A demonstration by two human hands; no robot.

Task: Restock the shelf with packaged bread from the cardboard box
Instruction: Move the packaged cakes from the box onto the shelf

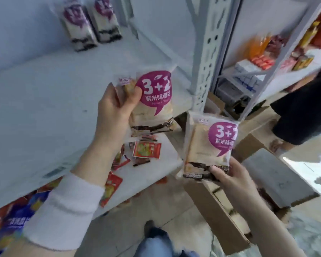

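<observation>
Nearest, left grip (115, 108) clasps bread pack (152, 108) | right grip (232, 180) clasps second pack (208, 145) | step: shelving | next, I'd stand both on shelf (44, 101)

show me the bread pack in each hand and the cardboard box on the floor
left bread pack (154, 93): head view, on its purple label
right bread pack (221, 139): head view, on its purple label
cardboard box (211, 216): head view, on its brown outer side wall

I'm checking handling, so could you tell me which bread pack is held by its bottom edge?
The bread pack in the right hand, pinched at its dark bottom edge; the left hand grips the other pack near the top.
</observation>
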